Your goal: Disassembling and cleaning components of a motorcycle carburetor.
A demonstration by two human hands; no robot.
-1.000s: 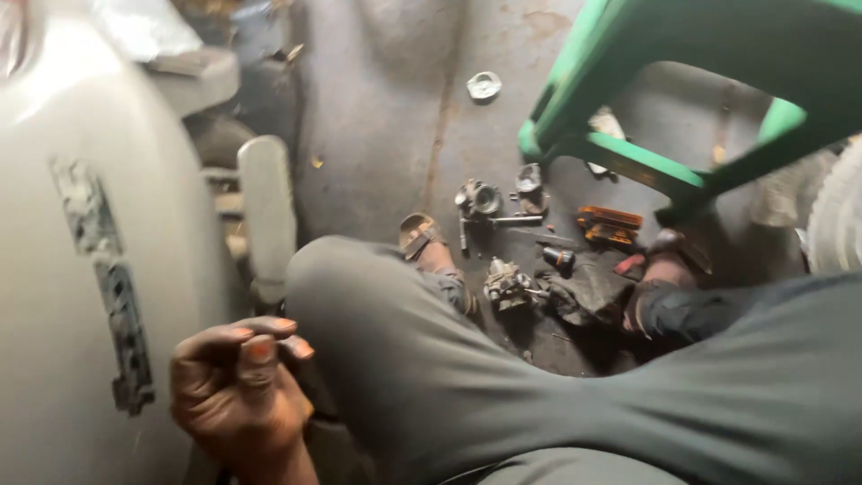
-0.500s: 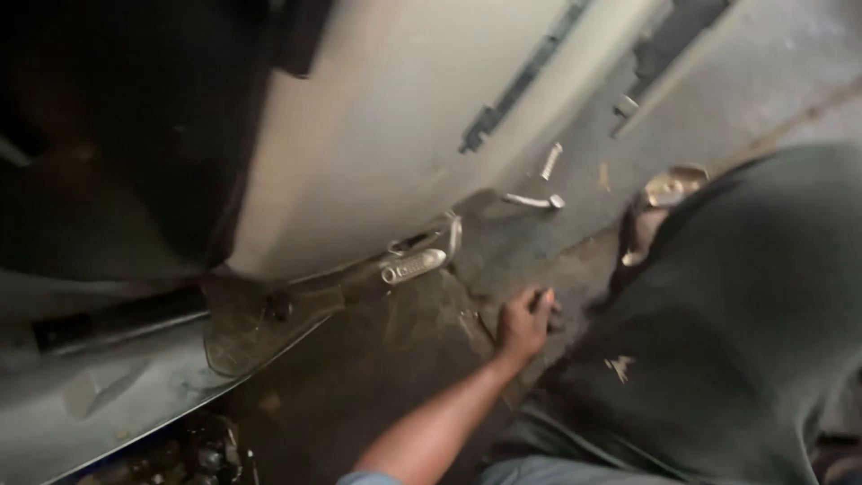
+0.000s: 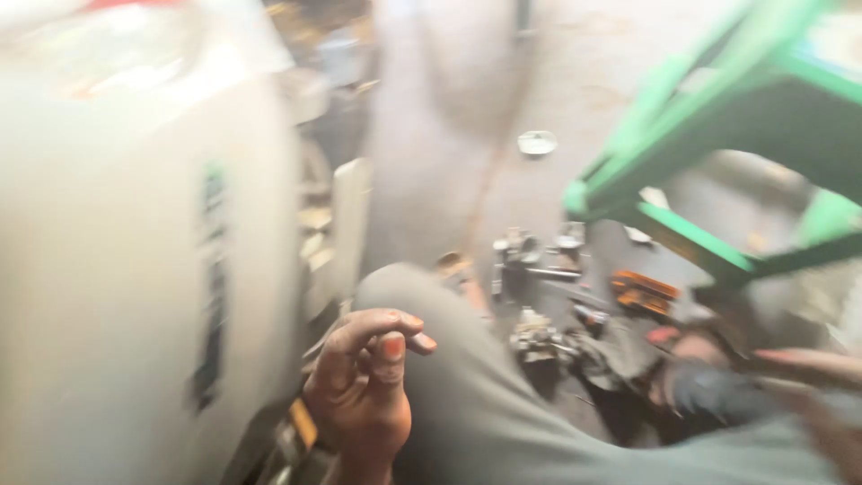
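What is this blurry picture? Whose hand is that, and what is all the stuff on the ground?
The picture comes from a camera worn on a person's head, looking down, so you see what that person sees. It is blurry because the head was turning.

The person's left hand is at the bottom, fingers curled with the thumb up. Whether it holds anything is too blurred to tell. Beside it is the person's bent leg in grey trousers. At the far right edge, a smear of skin colour may be the right hand, but that is uncertain.

On the left stands a big pale curved body panel of some machine. On the grey floor lie small metal parts, an orange tool and a round metal lid. At the upper right is a green frame, perhaps a stool.
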